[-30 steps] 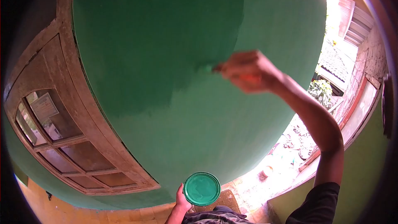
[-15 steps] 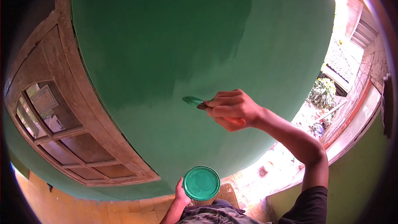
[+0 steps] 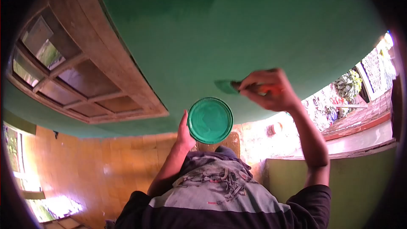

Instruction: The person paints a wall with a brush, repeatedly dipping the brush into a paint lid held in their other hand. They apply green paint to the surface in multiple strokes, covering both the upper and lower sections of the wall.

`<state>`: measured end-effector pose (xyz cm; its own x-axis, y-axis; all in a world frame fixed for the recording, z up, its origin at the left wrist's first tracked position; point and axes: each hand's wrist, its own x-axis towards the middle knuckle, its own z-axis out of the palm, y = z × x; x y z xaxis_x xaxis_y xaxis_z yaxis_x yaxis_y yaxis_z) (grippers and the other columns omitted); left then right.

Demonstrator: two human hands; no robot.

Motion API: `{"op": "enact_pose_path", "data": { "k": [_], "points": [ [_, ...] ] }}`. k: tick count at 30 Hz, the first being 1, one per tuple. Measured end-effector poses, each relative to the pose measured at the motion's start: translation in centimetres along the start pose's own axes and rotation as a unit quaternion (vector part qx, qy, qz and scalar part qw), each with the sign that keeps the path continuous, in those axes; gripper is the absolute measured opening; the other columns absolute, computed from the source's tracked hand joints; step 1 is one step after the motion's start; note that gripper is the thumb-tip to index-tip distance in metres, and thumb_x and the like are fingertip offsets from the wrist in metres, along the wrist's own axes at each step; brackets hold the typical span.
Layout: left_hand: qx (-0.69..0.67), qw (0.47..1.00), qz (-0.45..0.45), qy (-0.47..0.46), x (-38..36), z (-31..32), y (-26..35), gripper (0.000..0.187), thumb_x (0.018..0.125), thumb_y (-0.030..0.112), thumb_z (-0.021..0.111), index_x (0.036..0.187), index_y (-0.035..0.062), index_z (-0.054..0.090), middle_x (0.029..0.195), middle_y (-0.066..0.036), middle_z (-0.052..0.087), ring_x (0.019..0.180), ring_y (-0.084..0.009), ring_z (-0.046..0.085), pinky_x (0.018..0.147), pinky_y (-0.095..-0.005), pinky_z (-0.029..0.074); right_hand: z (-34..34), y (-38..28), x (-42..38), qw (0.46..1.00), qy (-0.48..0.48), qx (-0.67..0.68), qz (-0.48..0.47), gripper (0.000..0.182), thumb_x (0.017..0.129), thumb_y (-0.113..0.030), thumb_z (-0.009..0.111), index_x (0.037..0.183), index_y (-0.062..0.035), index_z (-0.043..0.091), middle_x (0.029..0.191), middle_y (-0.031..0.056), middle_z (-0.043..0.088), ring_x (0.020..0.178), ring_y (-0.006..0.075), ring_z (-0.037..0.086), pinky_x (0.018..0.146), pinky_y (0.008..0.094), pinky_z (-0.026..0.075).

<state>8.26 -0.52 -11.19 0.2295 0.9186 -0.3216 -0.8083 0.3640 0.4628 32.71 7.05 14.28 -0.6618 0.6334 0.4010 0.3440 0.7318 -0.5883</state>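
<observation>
My right hand (image 3: 271, 90) is closed around the handle of a paintbrush (image 3: 227, 86). Its green bristles point left, just above and to the right of the paint can, and are a little blurred. Whether they touch the wall cannot be made out. A round can of green paint (image 3: 210, 120) is in my left hand (image 3: 185, 135), with the thumb along its left side and the other fingers hidden beneath. In front of me rises the green wall (image 3: 254, 29), darker and wet-looking toward the top, lighter lower down.
A wooden-framed window (image 3: 91, 80) with several panes is on the left. Orange floor tiles (image 3: 127, 161) stretch below. At the right are a low green wall (image 3: 339, 182), a ledge (image 3: 360, 138) and potted plants (image 3: 348, 84) in bright light outside.
My view has tilted downward, showing more of my shirt and the floor. The paintbrush has come down off the dark painted patch, closer to the can. Both hands keep their hold.
</observation>
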Motion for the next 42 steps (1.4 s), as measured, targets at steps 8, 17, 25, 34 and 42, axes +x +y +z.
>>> {"op": "enact_pose_path", "data": {
  "k": [8, 17, 25, 34, 42],
  "points": [
    [-0.001, 1.000, -0.002, 0.024, -0.3, -1.3, -0.7, 0.065, 0.104, 0.056, 0.041, 0.143, 0.0049, 0.049, 0.141, -0.013, 0.057, 0.129, -0.0281, 0.056, 0.109, -0.0475, 0.045, 10.8, 8.3, -5.3, 0.997, -0.043, -0.040, 0.054, 0.013, 0.078, -0.006, 0.075, 0.091, -0.0087, 0.075, 0.086, 0.0080, 0.074, 0.074, 0.0275, 0.070, 0.066, 0.0358, 0.056],
    [-0.019, 0.994, -0.047, 0.098, 0.6, -3.6, -3.3, 0.060, 0.104, 0.054, 0.044, 0.136, 0.0055, 0.054, 0.130, -0.013, 0.064, 0.117, -0.0261, 0.064, 0.105, -0.0430, 0.048, 19.5, 7.9, -8.7, 0.983, -0.006, 0.114, 0.141, 0.011, 0.078, -0.004, 0.078, 0.089, -0.0058, 0.076, 0.078, 0.0100, 0.073, 0.069, 0.0205, 0.071, 0.065, 0.0316, 0.054],
    [-0.031, 0.996, -0.013, 0.081, 0.2, -3.6, -3.5, 0.058, 0.105, 0.052, 0.044, 0.137, 0.0053, 0.054, 0.132, -0.013, 0.063, 0.119, -0.0257, 0.063, 0.106, -0.0431, 0.047, 19.0, 7.4, -9.3, 0.775, 0.184, 0.475, 0.375, 0.004, 0.082, 0.006, 0.071, 0.085, 0.0053, 0.069, 0.087, 0.0148, 0.073, 0.075, 0.0236, 0.073, 0.070, 0.0322, 0.061],
    [-0.040, 0.996, -0.026, 0.076, 0.2, -4.0, -3.2, 0.058, 0.105, 0.052, 0.043, 0.138, 0.0060, 0.053, 0.132, -0.012, 0.062, 0.120, -0.0261, 0.061, 0.105, -0.0439, 0.048, 20.0, 9.0, -12.9, 0.743, 0.247, 0.413, 0.466, 0.005, 0.082, 0.004, 0.071, 0.087, 0.0053, 0.071, 0.080, 0.0142, 0.074, 0.072, 0.0210, 0.074, 0.066, 0.0317, 0.062],
    [-0.030, 0.998, -0.003, 0.064, 0.5, -3.4, -2.5, 0.056, 0.106, 0.051, 0.040, 0.137, 0.0066, 0.054, 0.131, -0.011, 0.063, 0.119, -0.0251, 0.061, 0.105, -0.0430, 0.049, 18.0, 9.0, -13.5, 0.904, 0.221, 0.198, 0.307, 0.010, 0.082, -0.002, 0.076, 0.092, -0.0010, 0.075, 0.086, 0.0101, 0.076, 0.074, 0.0159, 0.072, 0.066, 0.0290, 0.055]
  ]
}}
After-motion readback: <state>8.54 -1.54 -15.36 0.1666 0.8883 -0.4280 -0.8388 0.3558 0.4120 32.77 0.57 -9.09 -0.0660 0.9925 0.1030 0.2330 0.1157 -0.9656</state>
